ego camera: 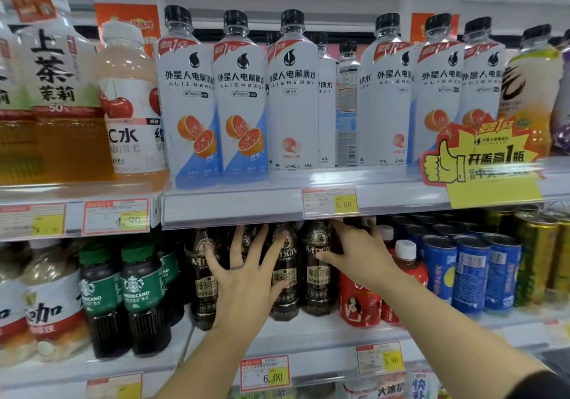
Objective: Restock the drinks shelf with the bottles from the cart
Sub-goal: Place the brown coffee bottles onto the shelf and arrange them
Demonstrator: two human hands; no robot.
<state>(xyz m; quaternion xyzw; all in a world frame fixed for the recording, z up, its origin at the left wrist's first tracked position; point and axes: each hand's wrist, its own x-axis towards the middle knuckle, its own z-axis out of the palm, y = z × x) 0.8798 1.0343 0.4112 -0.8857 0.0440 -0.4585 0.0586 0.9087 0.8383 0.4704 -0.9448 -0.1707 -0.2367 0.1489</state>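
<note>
We are squaring the dark coffee bottles (pixel 285 275), centre frame on the lower shelf (pixel 308 337), left hand (pixel 243 275) splayed flat against them, right hand (pixel 357 253) uncurled beside the rightmost; next, presumably, fetching another from the cart.

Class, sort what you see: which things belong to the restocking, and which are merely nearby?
In use: left hand, right hand, dark coffee bottles, their shelf.
Merely nearby: white electrolyte bottles, green Americano bottles, blue cans, yellow promo sign.
</note>
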